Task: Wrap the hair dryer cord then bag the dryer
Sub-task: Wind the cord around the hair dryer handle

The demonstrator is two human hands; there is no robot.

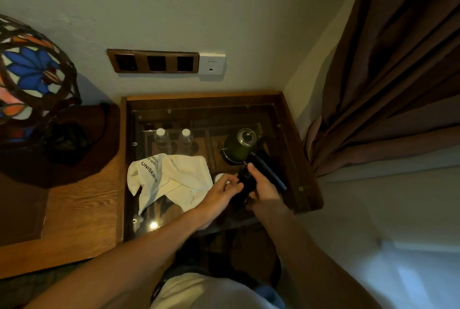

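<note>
A black hair dryer is held over the right side of a glass-topped table. My right hand grips its handle, thumb on top. My left hand pinches the dark cord bunched at the handle. The cord is hard to make out in the dim light. A crumpled white cloth bag with black lettering lies on the glass, just left of my hands.
Under the glass stand two water bottles and a green kettle. A stained-glass lamp stands on the wooden desk at left. Wall sockets sit above the table. A brown curtain hangs at right.
</note>
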